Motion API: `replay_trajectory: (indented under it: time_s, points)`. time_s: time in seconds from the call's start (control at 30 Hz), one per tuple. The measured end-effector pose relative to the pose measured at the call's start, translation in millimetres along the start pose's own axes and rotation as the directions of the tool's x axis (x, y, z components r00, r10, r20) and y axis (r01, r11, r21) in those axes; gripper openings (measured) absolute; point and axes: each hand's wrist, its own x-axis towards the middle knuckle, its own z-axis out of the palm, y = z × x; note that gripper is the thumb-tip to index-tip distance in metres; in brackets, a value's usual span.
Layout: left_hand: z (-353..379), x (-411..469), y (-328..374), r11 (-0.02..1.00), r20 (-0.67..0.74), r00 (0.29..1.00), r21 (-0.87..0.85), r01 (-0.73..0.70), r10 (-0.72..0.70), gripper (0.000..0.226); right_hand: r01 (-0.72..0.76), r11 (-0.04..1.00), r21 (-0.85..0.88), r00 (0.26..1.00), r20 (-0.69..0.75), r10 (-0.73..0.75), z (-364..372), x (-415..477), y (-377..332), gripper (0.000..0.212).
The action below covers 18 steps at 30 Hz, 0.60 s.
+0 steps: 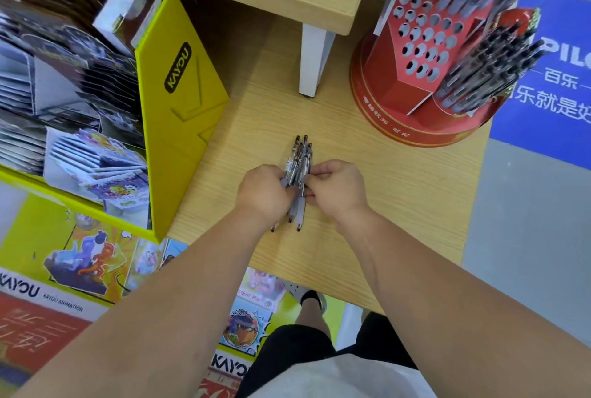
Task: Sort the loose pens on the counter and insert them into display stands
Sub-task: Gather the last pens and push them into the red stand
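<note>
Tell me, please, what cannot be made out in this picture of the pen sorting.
Head view:
Number of pens in the bundle: the left hand and right hand cover their middles.
Pen label print: too small, blurred.
Red display stand: top cut off by the upper edge.
Blue Pilot sign: cut off by the right edge.

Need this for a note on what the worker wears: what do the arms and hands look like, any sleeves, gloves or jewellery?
Everything in view is bare. The left forearm and right forearm show no sleeve anywhere in the picture. The left hand and right hand wear no glove, and no ring, watch or bracelet can be seen.
</note>
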Motion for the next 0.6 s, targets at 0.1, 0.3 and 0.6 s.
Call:
replay_trajectory:
  time_s: [0.1, 0.3, 0.6]
  points:
    - [1, 0, 1, 0.997, 0.001, 1.000, -0.065, 0.028, -0.028, 0.026, -0.014, 0.999, 0.033, 1.000, 0.014, 0.013, 0, -4, 1, 0.007]
    - [6, -7, -5, 0.925, 0.050, 0.995, -0.365, 0.101, -0.089, 0.022, -0.036, 0.996, 0.087, 0.993, 0.112, 0.026, -10, -12, -2, 0.004]
    - [24, -46, -19, 0.742, 0.174, 0.976, -0.634, 0.215, -0.135, 0.020, -0.073, 0.996, 0.047, 0.962, 0.267, 0.058, -35, -41, -8, 0.007]
